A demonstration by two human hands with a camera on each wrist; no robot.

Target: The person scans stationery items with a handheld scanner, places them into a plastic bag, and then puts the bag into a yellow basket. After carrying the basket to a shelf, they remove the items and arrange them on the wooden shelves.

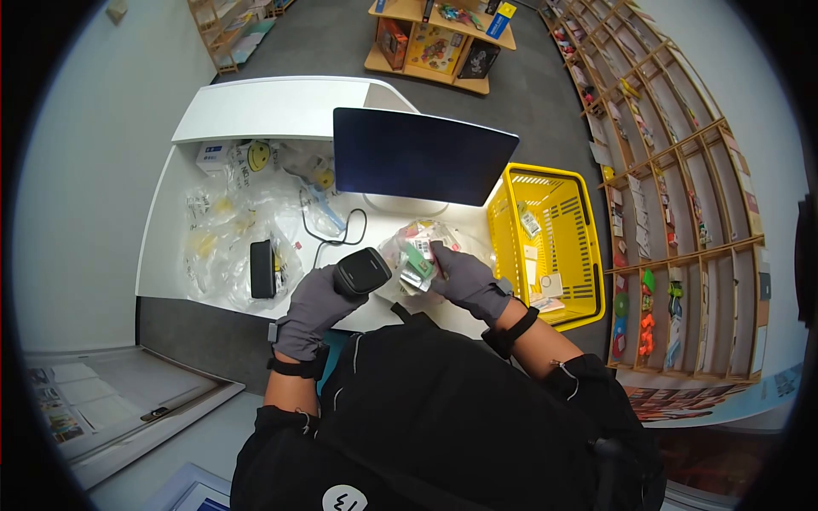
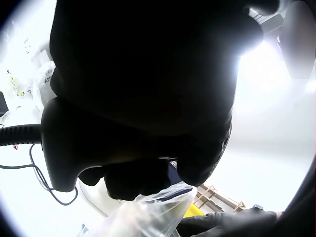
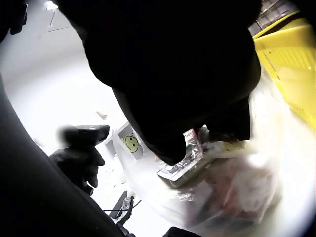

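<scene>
My gloved left hand [image 1: 311, 308] grips a black handheld barcode scanner [image 1: 364, 271], its rounded head toward the right hand. In the left wrist view the scanner [image 2: 66, 143] is a dark silhouette, fingers wrapped round its handle and a cord leading off left. With its thumb and fingers, my gloved right hand [image 1: 469, 283] pinches a small flat package with green and white print [image 1: 420, 253] and a barcode. Around the package lies a clear plastic bag [image 3: 232, 197] with several packaged things inside. The right wrist view shows the hand reaching down at the bag's mouth.
Right of the bag stands a yellow basket [image 1: 594, 243] with a few small packages in it. A monitor [image 1: 417, 157] rises behind the hands. Crumpled plastic bags [image 1: 217, 226], a black case [image 1: 262, 269] and a black cable [image 1: 362, 226] lie on the white counter.
</scene>
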